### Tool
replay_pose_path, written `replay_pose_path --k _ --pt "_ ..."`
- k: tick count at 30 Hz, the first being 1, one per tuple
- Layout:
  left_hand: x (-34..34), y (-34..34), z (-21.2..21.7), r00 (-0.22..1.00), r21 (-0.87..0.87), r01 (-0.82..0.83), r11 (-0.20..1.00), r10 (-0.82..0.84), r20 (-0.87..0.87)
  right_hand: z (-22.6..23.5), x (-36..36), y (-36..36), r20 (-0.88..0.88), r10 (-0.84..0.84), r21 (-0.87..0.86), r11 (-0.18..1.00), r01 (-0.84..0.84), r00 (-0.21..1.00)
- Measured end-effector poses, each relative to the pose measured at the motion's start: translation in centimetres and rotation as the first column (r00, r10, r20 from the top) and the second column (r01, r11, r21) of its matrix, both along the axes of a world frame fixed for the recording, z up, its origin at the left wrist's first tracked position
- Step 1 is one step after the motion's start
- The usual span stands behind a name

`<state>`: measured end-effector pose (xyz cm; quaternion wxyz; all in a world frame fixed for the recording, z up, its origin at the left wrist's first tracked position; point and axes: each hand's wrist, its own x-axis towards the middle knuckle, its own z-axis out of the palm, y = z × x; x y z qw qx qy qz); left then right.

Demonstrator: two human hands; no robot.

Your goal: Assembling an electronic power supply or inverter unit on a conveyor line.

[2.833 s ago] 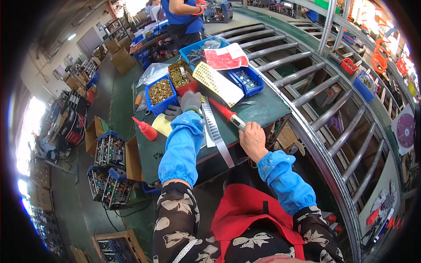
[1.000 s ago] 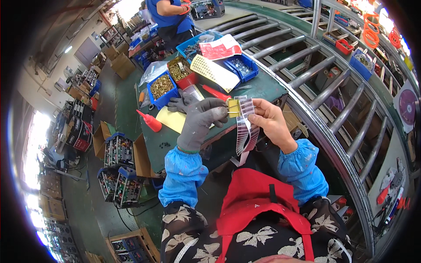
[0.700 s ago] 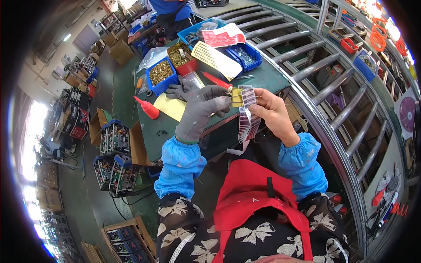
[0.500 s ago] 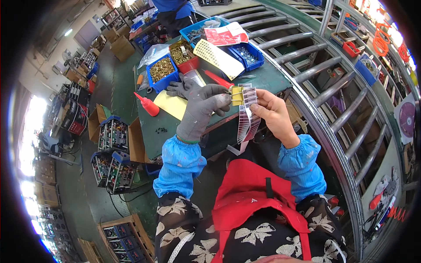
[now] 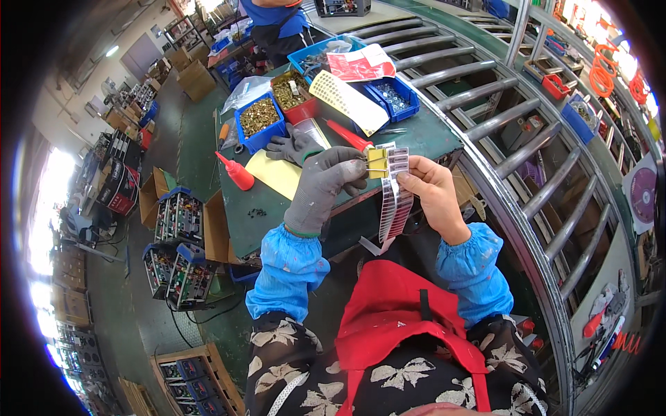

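Label strip (image 5: 395, 194): 1 long sheet of small red-and-white stickers, hanging down from the right hand (image 5: 431, 197), pinched at its upper end between thumb and fingers, held in the air above the near edge of the green worktop (image 5: 430, 135).
Yellow part (image 5: 378, 163): 1 small block, gripped by the fingertips of the left hand (image 5: 326, 184), which wears a grey glove; it touches the top of the label strip.
Spare grey glove (image 5: 295, 145): 1, lying flat on the worktop beyond the left hand.
Red squeeze bottle (image 5: 236, 173): 1, on its side, left of a yellow sheet (image 5: 274, 173).
Blue bin (image 5: 260, 121): 1, filled with brass-coloured small parts.
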<state>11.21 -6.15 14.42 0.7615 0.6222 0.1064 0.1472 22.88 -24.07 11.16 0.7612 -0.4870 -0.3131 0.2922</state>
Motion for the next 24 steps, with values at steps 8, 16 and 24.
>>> replay_pose_path --k 8,16,24 --pt "0.2 -0.4 0.0 1.0 0.042 -0.027 0.999 0.026 0.015 0.3 -0.2 0.1 -0.018 -0.019 -0.006 1.0 0.019 1.0" --pt "0.4 -0.2 -0.3 0.999 0.039 -0.032 0.999 0.031 0.025 -0.1 -0.2 0.5 0.017 -0.067 -0.027 0.997 0.068 0.998" --pt "0.6 -0.6 -0.2 0.999 0.051 -0.041 0.998 0.039 0.032 0.3 -1.1 0.9 0.013 -0.184 -0.006 0.983 0.184 0.983"
